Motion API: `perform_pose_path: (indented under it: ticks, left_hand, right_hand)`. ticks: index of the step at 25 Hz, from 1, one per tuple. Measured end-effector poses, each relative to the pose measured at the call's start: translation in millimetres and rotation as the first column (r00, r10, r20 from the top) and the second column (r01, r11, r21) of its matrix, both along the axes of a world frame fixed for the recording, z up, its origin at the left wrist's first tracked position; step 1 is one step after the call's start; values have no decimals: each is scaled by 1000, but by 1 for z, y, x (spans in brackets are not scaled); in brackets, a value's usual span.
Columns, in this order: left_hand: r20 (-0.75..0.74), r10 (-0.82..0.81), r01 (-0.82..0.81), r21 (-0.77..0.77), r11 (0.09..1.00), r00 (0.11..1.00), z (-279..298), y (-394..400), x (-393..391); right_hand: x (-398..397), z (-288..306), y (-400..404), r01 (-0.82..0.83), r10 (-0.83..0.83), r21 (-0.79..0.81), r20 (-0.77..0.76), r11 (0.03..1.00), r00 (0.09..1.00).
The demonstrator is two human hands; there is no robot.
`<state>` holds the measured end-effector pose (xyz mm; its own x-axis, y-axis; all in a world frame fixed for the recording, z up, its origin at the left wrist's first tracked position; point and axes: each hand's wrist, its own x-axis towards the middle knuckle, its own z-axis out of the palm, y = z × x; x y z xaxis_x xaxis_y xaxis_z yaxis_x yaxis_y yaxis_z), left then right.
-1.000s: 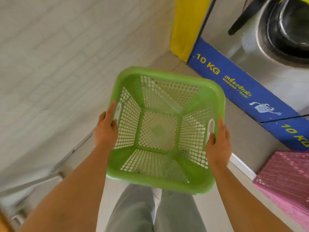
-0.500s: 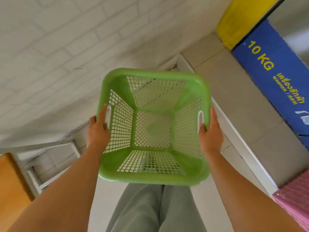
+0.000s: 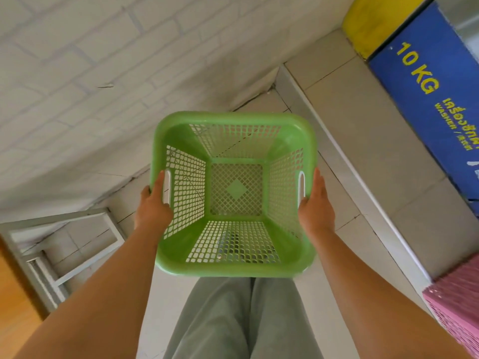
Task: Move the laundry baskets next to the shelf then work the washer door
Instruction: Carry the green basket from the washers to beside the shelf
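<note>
I hold an empty green plastic laundry basket (image 3: 234,268) in front of me, above the tiled floor. My left hand (image 3: 153,207) grips its left handle slot and my right hand (image 3: 316,207) grips the right one. A pink laundry basket (image 3: 460,307) lies at the lower right edge, partly cut off. At the lower left stands the shelf, a grey metal frame (image 3: 64,255) with a wooden board (image 3: 13,301). The washer's blue "10 KG" base panel (image 3: 427,104) runs along the right; the washer door is out of view.
A white brick wall (image 3: 90,86) fills the upper left and meets the floor in a corner ahead of the basket. A raised tiled step (image 3: 363,151) runs under the washer panel. A yellow post (image 3: 373,19) stands at the top right. My grey trouser legs (image 3: 233,320) show below the basket.
The view has swung left: the washer drum has left the frame and the shelf frame has come in at the lower left. Both hands keep hold of the green basket.
</note>
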<state>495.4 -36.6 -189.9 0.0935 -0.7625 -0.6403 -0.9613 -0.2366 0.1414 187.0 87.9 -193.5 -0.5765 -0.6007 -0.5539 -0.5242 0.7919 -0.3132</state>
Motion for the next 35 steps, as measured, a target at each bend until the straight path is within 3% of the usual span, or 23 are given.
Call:
perform_pose_path:
  ticks: [3, 7, 17, 28, 35]
  left_hand:
    - [32, -38, 36, 62, 997, 999, 4, 2, -6]
    - [26, -87, 86, 26, 996, 996, 19, 19, -23]
    - [-21, -453, 450, -70, 890, 892, 83, 102, -98]
    - [-126, -775, 752, -186, 632, 620, 131, 351, -268]
    - [-223, -899, 863, -267, 428, 377, 159, 475, -374]
  right_hand:
    - [5, 6, 9, -100, 102, 43, -35, 994, 994]
    - [17, 20, 39, -154, 156, 38, -32, 987, 987]
    - [-1, 89, 184, 17, -14, 27, -80, 1000, 997]
    - [-75, 145, 481, 294, -283, 33, -193, 955, 939]
    - [-116, 174, 613, 606, -595, -41, -252, 794, 763]
